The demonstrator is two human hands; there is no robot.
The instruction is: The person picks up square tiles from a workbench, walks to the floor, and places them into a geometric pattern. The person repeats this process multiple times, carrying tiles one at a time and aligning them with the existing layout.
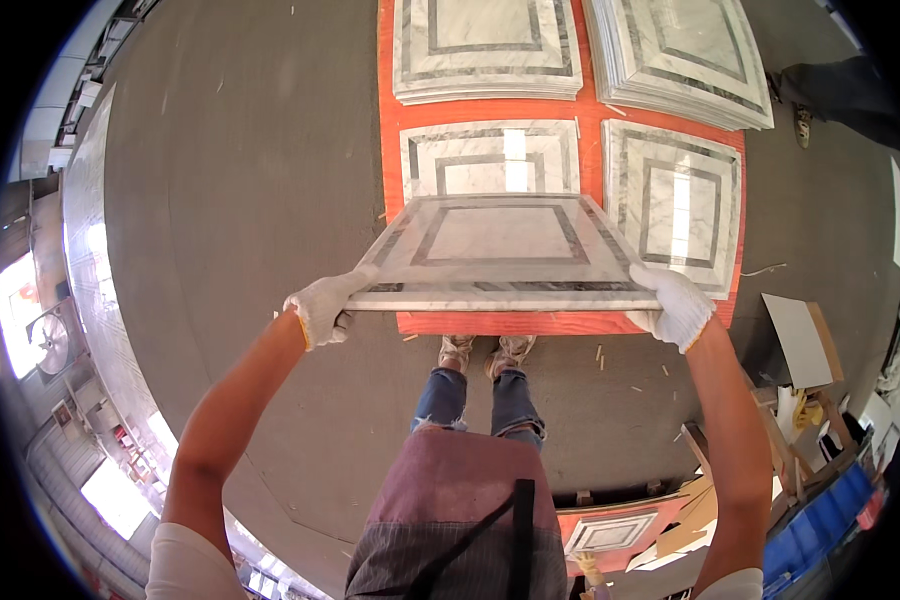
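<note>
Head view: a person holds a square marble tile [500, 250], white with grey inlaid borders, level in the air above an orange pallet [490, 322]. The left hand [320, 305], in a white work glove, clamps the tile's near left corner; the right hand [675, 305], also gloved, clamps the near right corner. Both sets of fingers are closed around the near edge, thumbs apparently on top, remaining fingers hidden beneath the slab.

The pallet serves as reference. On it lie four tile stacks [485, 50] of the same pattern, two at the far side and two at the near side. The held tile hangs over the pallet's near edge, covering part of the near left stack [490, 160]. The person's shoes [485, 350] stand just short of the pallet on the grey floor [240, 200].

Procedure note, as a judgement: keep the tile level, keep both grips symmetrical at the corners, and align its edges with the stack below before bringing it down. Keep fingers clear of the underside at contact, since marble edges chip and pinch readily.

The tile extends away from the fingers toward the pallet's far side; only its near edge is gripped.
</note>
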